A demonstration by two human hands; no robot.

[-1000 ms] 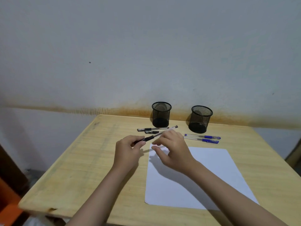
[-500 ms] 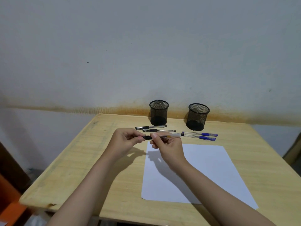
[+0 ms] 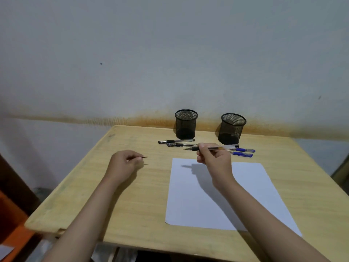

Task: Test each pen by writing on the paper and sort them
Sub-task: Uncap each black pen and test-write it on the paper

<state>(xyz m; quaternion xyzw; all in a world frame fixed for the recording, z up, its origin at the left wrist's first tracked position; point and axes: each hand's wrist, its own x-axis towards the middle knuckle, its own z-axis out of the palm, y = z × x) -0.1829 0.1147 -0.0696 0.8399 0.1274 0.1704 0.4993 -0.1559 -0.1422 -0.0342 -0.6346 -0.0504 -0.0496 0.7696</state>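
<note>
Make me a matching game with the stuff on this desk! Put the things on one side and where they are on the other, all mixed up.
Things:
1. uncapped pen
2. pen cap
3. blue pens
4. sheet of paper

Places:
A. lying beside the right-hand mesh cup
B. flat on the desk, nothing written on it
C. in the right hand, held above the paper's far edge
D. pinched in the left hand

Pairs: 1-C, 2-D, 3-A, 4-B
</note>
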